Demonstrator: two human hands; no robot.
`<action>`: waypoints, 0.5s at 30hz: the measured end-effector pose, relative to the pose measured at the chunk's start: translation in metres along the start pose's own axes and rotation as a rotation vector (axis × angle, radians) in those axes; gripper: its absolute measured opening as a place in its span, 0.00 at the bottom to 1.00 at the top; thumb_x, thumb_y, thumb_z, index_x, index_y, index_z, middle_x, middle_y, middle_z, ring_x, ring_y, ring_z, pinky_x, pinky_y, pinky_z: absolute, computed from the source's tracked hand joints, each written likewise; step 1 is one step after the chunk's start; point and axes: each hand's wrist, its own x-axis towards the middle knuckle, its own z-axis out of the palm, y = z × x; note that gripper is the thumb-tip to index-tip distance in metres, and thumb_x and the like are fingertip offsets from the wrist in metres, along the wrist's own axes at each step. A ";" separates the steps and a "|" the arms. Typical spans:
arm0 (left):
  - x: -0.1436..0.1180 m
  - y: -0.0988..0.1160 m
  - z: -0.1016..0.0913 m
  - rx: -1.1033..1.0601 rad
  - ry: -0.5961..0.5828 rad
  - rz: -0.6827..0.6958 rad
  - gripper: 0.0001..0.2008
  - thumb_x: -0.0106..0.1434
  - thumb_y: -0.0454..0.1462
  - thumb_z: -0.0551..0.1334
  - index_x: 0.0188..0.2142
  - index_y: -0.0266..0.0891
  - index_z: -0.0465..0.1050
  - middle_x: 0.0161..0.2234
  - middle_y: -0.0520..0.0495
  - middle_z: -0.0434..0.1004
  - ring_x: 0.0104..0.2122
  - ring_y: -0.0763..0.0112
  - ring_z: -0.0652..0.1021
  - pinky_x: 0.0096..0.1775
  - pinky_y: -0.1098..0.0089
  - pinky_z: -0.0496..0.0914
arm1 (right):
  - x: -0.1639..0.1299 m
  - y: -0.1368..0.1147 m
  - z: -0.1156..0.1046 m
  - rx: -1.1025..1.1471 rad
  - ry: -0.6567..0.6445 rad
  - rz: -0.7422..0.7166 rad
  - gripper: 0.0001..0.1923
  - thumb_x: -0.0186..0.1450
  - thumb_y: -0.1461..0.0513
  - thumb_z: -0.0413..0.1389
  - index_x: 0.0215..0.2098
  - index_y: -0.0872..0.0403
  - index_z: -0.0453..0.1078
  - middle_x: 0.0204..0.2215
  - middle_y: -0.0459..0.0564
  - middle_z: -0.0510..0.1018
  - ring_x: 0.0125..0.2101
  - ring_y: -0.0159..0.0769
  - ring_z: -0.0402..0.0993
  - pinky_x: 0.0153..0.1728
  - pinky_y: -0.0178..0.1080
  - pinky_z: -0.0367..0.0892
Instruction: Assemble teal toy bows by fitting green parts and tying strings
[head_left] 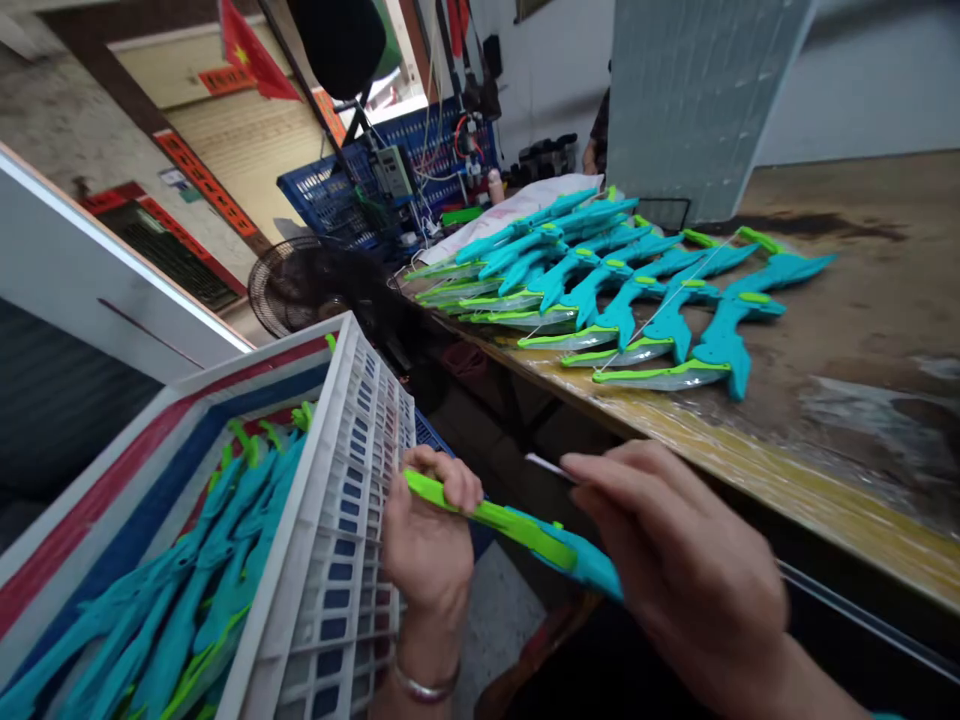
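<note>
My left hand (431,540) is wrapped round the lime-green limb of a turquoise and green toy bow (525,528), beside the white crate. The bow's other end passes behind my right hand (679,560), which is closer to the camera and slightly blurred. Between my right thumb and finger a thin white piece (547,465) sticks out to the left, string or a small stick, I cannot tell which. Whether the right hand also touches the bow is hidden. On the table lie several similar toy bows (645,290) in an overlapping row, some with white strings.
A white plastic crate (300,590) with a striped lining holds several turquoise and green parts (202,580) at left. The wooden table (862,420) runs along the right, with a grey panel (697,100) standing on it. Behind are a black fan (289,290) and blue racks (322,200). Part of a person (596,135) shows.
</note>
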 end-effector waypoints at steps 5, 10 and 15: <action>-0.020 0.016 0.010 -0.171 -0.134 -0.034 0.13 0.64 0.49 0.61 0.35 0.42 0.69 0.23 0.52 0.62 0.25 0.70 0.67 0.32 0.69 0.68 | 0.027 -0.051 0.044 0.229 -0.042 -0.053 0.15 0.75 0.64 0.48 0.33 0.55 0.72 0.27 0.48 0.72 0.28 0.32 0.71 0.24 0.30 0.68; -0.033 0.018 0.003 -0.249 -0.182 -0.071 0.14 0.62 0.50 0.63 0.38 0.44 0.67 0.27 0.52 0.62 0.28 0.70 0.67 0.35 0.69 0.70 | 0.017 -0.059 0.057 0.261 -0.090 -0.001 0.18 0.76 0.62 0.45 0.33 0.54 0.72 0.29 0.49 0.75 0.29 0.32 0.72 0.24 0.30 0.69; -0.037 0.021 0.007 -0.171 -0.084 -0.131 0.17 0.57 0.52 0.65 0.33 0.44 0.65 0.25 0.52 0.62 0.25 0.69 0.66 0.37 0.65 0.73 | 0.012 -0.059 0.053 0.242 -0.117 -0.064 0.18 0.76 0.62 0.44 0.35 0.54 0.74 0.29 0.49 0.76 0.29 0.33 0.73 0.24 0.31 0.69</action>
